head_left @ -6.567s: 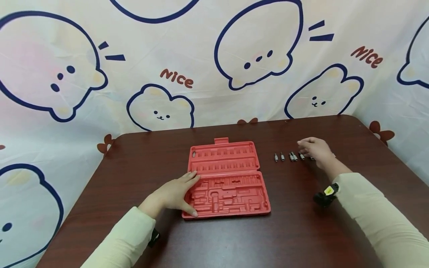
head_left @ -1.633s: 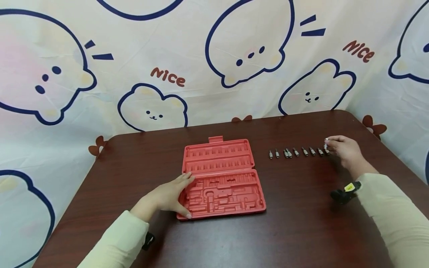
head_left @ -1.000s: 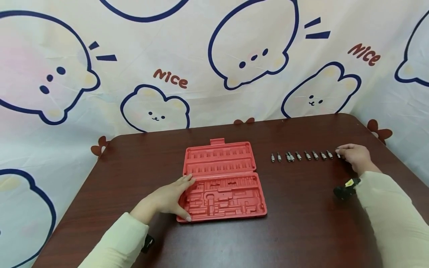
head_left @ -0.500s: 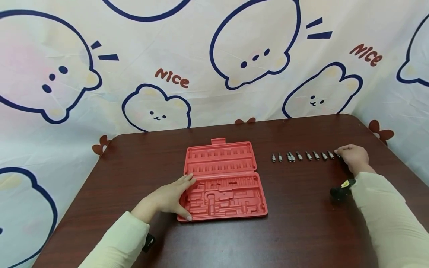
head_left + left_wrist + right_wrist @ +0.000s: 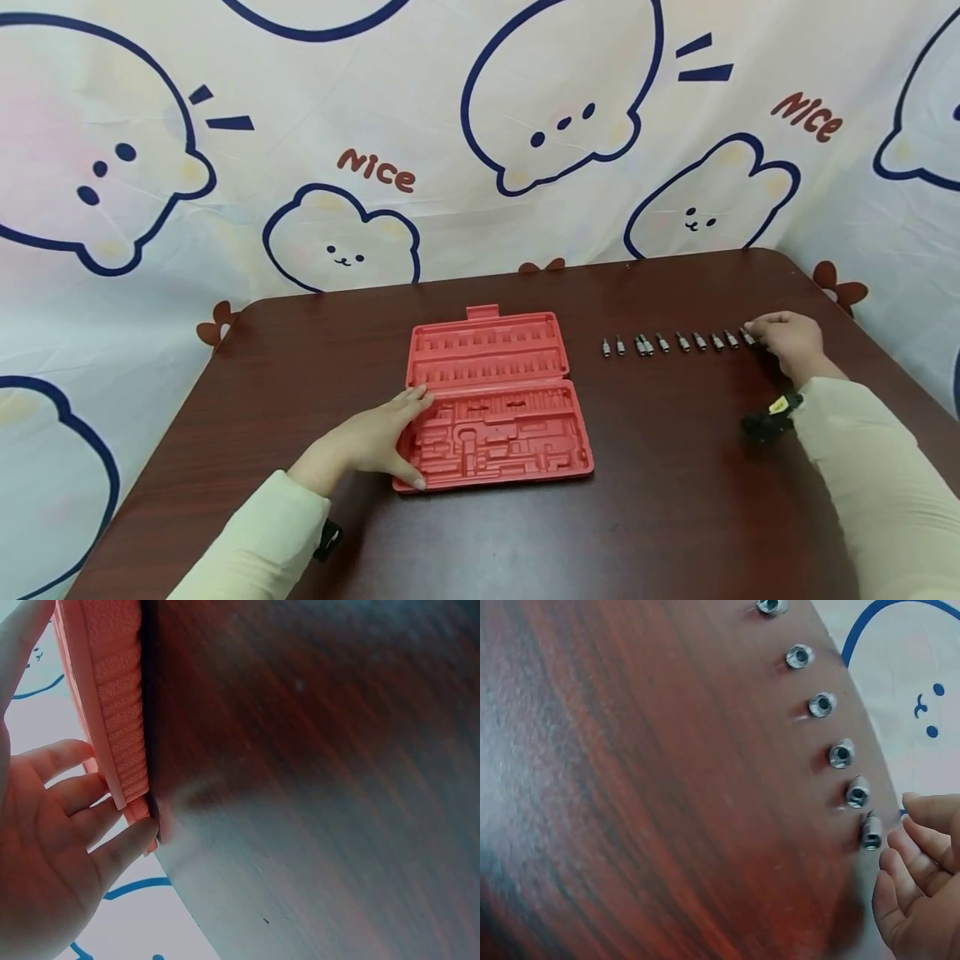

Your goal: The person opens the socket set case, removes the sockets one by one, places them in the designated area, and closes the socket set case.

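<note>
An open red plastic tool case (image 5: 501,433) lies on the table, with rows of slots in its lid and moulded recesses in its base. Along its left edge rests my left hand (image 5: 378,433), fingers spread; in the left wrist view the fingers touch the case's side (image 5: 120,712). Several silver bit sockets (image 5: 683,342) lie in a row to the right of the case. At the row's right end my right hand (image 5: 791,340) is beside the last bit socket (image 5: 871,831), fingers loosely bent. In the right wrist view a gap shows between the fingertips and that socket.
A dark brown wooden table (image 5: 510,542) bears everything. Behind it hangs a white cloth (image 5: 450,242) with cartoon drawings. Two of the sockets (image 5: 643,344) lie close together; the others are spaced apart.
The single socket in the lid's upper left slot earlier is gone from it. My right hand, pinching a socket before, has laid one at the row's right end and let go. Left hand stayed.
</note>
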`<action>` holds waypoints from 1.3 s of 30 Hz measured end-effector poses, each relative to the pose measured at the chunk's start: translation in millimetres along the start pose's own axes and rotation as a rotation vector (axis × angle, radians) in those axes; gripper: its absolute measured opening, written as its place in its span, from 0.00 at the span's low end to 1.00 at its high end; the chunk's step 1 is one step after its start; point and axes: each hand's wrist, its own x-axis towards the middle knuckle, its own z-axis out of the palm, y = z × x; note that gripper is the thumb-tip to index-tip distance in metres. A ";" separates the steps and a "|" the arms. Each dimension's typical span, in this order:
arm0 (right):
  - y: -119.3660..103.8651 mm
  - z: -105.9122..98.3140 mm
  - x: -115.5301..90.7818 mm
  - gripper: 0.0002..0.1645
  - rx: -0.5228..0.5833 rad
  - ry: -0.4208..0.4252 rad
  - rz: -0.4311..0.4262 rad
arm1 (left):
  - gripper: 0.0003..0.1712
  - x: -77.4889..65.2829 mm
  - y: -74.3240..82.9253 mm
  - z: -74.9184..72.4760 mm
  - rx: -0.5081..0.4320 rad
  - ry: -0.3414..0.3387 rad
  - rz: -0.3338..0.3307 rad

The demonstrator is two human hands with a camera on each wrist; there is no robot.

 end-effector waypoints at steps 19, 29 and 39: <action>-73.4 76.5 -21.0 0.26 0.157 -0.269 -0.100 | 0.62 -2.1 -1.6 -1.9 0.017 0.011 0.018; -110.8 135.6 -31.6 0.26 0.221 -0.428 -0.100 | 0.62 -3.3 -3.0 -1.0 0.014 0.013 0.024; -132.8 184.0 -35.5 0.27 0.135 -0.494 -0.037 | 0.62 -5.8 -4.5 1.0 0.034 0.043 0.069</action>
